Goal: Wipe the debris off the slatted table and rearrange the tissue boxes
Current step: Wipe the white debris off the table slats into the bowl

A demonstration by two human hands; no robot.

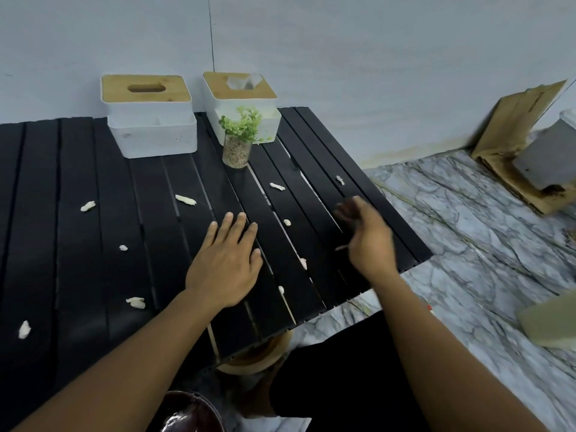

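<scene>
The light is soft, even and fairly dim, with a cool cast and no hard shadows. The black slatted table [78, 169] reads very dark, with only a faint sheen. Motion blur smears the right hand [367, 241], so its fingers are unreadable, while the left hand [224, 263] is sharp. Wide-angle distortion bows the table's edges, and the cardboard [511, 129] at the right looks soft.

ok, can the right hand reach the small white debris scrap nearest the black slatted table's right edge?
Probably yes: the right hand is just short of the white scrap; only bare black slatted table lies between.
</scene>
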